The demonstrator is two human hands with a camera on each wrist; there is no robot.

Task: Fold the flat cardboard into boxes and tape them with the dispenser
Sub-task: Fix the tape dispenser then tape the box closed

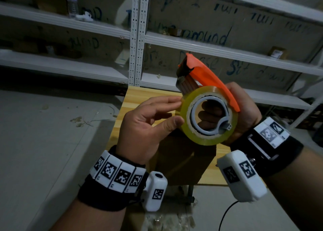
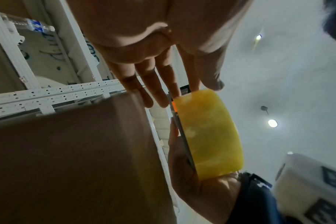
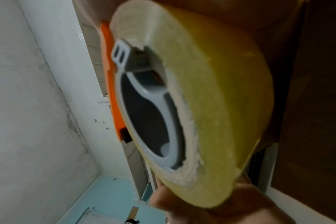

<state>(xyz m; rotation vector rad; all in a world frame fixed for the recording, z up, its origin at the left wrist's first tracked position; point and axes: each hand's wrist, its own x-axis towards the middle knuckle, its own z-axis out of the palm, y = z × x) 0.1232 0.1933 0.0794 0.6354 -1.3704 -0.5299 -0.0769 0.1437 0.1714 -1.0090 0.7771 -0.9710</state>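
Note:
My right hand (image 1: pixel 248 108) grips the orange tape dispenser (image 1: pixel 209 77) and holds it up above the table, its fingers showing through the grey core. The yellowish tape roll (image 1: pixel 206 139) sits on the dispenser. My left hand (image 1: pixel 174 111) touches the roll's left rim with index fingertip and thumb, fingers mostly straight (image 2: pixel 159 91). Under the roll (image 2: pixel 207 131) a brown cardboard box (image 1: pixel 183 159) stands on the wooden table (image 1: pixel 139 98). The right wrist view is filled by the roll (image 3: pixel 220 91) and the dispenser's orange edge (image 3: pixel 107 75).
White metal shelving (image 1: pixel 138 38) runs behind the table, with a water bottle (image 1: pixel 71 0) and small packages on it. Grey floor with scraps (image 1: pixel 78 120) lies to the left. A black cable (image 1: pixel 225 216) trails by the table's near right corner.

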